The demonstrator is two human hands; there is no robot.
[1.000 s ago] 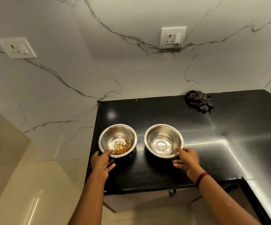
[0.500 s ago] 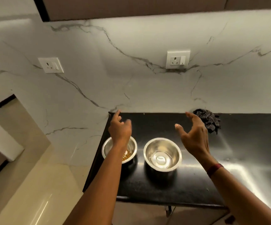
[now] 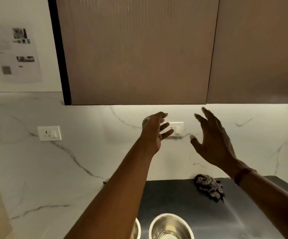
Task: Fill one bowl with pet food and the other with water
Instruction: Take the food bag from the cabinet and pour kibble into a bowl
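Two steel bowls sit on the black counter at the bottom edge of the view. The right bowl shows most of its rim and shiny inside. Only a sliver of the left bowl shows beside my left forearm, and its contents are hidden. My left hand and my right hand are both raised high above the bowls, in front of the marble wall, just below the brown upper cabinet. Both hands have spread fingers and hold nothing.
A crumpled dark checked cloth lies at the back of the counter against the wall. Wall sockets sit at the left and between my hands. A printed paper hangs on the wall, upper left.
Both hands have let go of the bowl rims and risen toward the upper cabinet. The view has tilted up, so the bowls have dropped to the bottom edge.
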